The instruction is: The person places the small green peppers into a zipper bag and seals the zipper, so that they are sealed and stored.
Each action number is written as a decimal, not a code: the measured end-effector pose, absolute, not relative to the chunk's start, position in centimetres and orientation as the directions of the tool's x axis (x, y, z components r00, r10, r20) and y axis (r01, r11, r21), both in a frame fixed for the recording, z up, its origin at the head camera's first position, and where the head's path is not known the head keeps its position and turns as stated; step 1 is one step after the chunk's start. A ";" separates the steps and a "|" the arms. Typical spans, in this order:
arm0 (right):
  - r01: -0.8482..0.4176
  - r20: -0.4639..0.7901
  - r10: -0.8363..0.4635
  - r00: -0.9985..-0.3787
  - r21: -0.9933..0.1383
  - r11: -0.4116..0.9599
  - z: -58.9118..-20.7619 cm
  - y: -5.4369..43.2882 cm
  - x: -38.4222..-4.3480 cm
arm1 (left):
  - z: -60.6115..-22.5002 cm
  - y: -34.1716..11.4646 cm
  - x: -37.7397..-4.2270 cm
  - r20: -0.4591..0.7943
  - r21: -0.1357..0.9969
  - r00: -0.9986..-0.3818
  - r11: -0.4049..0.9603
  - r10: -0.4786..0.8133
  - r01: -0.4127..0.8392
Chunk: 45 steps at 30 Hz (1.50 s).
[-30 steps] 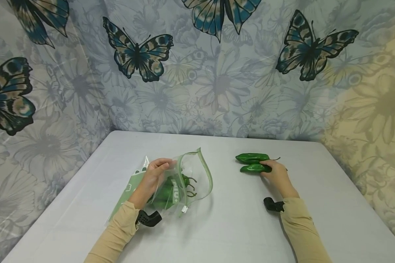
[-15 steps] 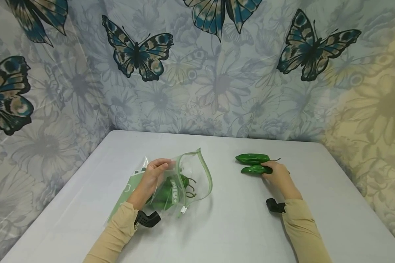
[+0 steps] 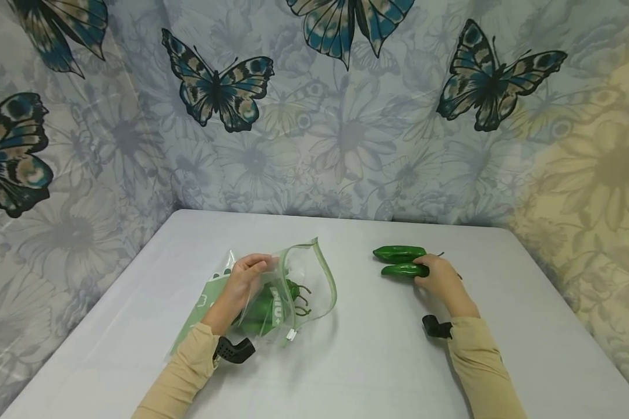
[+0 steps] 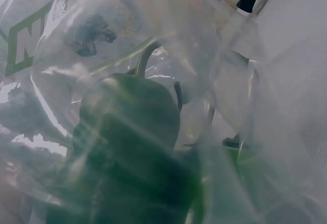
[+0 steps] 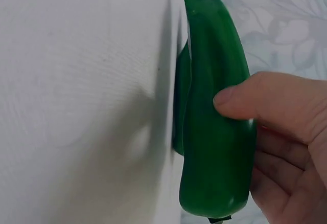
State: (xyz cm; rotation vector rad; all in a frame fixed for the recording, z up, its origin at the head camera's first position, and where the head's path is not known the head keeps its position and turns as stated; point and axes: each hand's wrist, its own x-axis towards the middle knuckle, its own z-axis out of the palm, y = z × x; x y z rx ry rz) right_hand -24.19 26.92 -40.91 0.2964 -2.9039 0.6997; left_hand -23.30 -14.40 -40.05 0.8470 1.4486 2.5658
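My left hand (image 3: 245, 284) pinches the upper side of a clear zip bag (image 3: 326, 269) with a green-edged mouth. The mouth gapes to the right, its white slider (image 3: 291, 334) at the lower corner. Several green peppers (image 3: 262, 311) lie inside, stems toward the opening; one bagged pepper (image 4: 127, 127) shows hazily through plastic in the left wrist view. At right, my right hand (image 3: 443, 284) grips the nearer loose green pepper (image 3: 402, 270), thumb on one side and fingers behind it. A second loose pepper (image 3: 398, 254) lies just beyond, partly hidden in the right wrist view.
A green-printed flat plastic packet or bag part (image 3: 201, 308) extends left under the left forearm. All this is on a white table (image 3: 367, 361), backed by butterfly-patterned cloth (image 3: 346, 145). Black cameras (image 3: 235, 350) sit on both wrists.
Almost nothing differs. The right hand keeps its grip on the nearer pepper, which has shifted only slightly. The left hand and bag hold the same position.
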 end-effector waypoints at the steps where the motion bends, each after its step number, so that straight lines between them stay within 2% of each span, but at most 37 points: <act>1: -0.224 0.180 -0.160 -0.971 -0.433 0.873 -40.9 26.9 -24.2 | -40.1 -14.4 -23.3 0.428 0.807 -0.843 -0.558 0.325 0.195; 7: -0.269 0.201 -0.198 -0.960 -0.444 0.855 -40.4 26.9 -24.2 | -40.0 -14.2 -23.2 0.428 0.801 -0.842 -0.569 0.327 0.187; 14: -0.413 0.357 -0.265 -0.896 -0.451 0.791 -39.3 25.8 -23.5 | -39.9 -14.3 -23.2 0.418 0.806 -0.851 -0.561 0.318 0.187; 19: -0.453 0.408 -0.278 -0.870 -0.436 0.778 -38.7 25.1 -23.2 | -40.0 -14.5 -23.2 0.421 0.808 -0.846 -0.559 0.326 0.186; 32: -0.494 0.438 -0.283 -0.853 -0.503 0.710 -38.5 24.6 -23.4 | -40.3 -14.7 -23.4 0.410 0.813 -0.846 -0.558 0.342 0.168; 40: -0.387 0.345 -0.222 -0.912 -0.544 0.744 -38.1 24.4 -22.9 | -40.2 -14.7 -23.3 0.406 0.817 -0.849 -0.551 0.338 0.171; 45: -0.407 0.371 -0.231 -0.900 -0.519 0.751 -38.1 24.5 -22.7 | -40.2 -14.6 -23.3 0.399 0.818 -0.853 -0.550 0.335 0.167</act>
